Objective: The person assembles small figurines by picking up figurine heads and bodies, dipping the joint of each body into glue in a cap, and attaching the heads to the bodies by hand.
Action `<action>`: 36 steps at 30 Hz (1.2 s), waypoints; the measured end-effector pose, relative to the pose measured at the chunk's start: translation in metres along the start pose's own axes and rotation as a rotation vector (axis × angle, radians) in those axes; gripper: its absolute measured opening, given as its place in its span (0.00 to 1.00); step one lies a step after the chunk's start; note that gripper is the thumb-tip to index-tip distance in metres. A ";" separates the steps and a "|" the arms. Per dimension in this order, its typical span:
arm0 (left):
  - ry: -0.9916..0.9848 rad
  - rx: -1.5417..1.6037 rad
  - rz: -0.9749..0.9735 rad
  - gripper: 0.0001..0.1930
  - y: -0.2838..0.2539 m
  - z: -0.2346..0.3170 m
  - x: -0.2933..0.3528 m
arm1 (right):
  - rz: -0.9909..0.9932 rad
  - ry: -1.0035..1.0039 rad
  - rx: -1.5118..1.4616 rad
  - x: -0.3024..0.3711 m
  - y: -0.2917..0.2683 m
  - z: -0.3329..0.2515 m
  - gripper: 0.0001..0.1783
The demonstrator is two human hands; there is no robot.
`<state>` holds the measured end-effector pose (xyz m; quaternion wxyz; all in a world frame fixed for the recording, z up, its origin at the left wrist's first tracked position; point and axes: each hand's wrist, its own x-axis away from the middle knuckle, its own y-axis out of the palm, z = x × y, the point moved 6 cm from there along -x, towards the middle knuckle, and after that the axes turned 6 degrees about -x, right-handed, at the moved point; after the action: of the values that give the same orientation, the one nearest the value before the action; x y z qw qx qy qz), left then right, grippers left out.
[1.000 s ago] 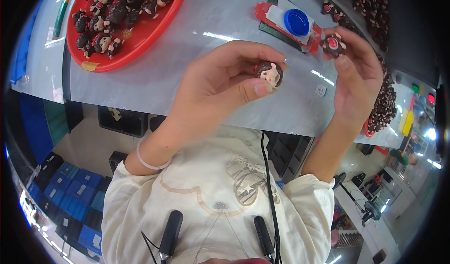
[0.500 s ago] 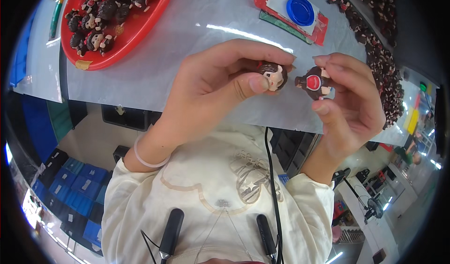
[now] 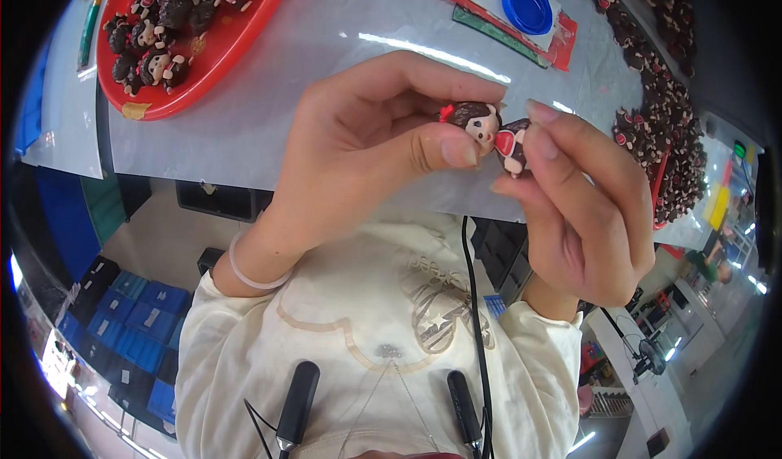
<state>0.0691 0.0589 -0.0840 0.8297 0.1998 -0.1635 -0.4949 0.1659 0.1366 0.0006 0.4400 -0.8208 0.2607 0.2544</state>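
Now the two hands have drawn together: half a second ago a small gap lay between the doll head and the doll body, and a second ago the right hand was still out over the counter near the blue lid; the two pieces now touch.

The left hand pinches the doll head, a small brown-haired head with a pale face and a red bow, between thumb and forefinger. Its face turns right and slightly down, toward the other piece. The right hand grips the doll body, dark brown with a red bib, between thumb and fingertips; its long axis runs slantwise, upper end against the head, lower end down toward the palm. Both pieces are held in the air above the near edge of the grey counter.

Fingers cover much of the body, so its legs and back cannot be made out, and the joint between the pieces is too small to judge. At upper left the red tray of finished dolls is cut by the rim; the blue lid lies at the top, and the heap of dolls on the right blurs toward the edge.
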 end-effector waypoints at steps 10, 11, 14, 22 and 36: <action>0.022 -0.031 0.038 0.22 -0.003 0.001 0.001 | 0.000 0.179 -0.140 0.003 0.004 0.009 0.13; 0.027 -0.044 0.056 0.22 -0.004 0.001 0.001 | 0.001 0.181 -0.136 0.003 0.004 0.011 0.14; 0.037 -0.054 0.082 0.21 -0.005 0.002 0.001 | -0.018 0.196 -0.132 0.001 0.004 0.012 0.15; 0.045 -0.056 0.090 0.20 -0.005 0.002 0.002 | -0.003 0.222 -0.189 0.003 0.005 0.016 0.16; 0.276 -0.580 -0.062 0.26 0.009 0.011 0.001 | 0.062 0.111 -0.087 0.023 0.008 0.002 0.12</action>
<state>0.0712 0.0596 -0.0696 0.8510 0.0250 0.1044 -0.5140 0.1772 0.1295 -0.0205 0.3809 -0.8435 0.2986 0.2331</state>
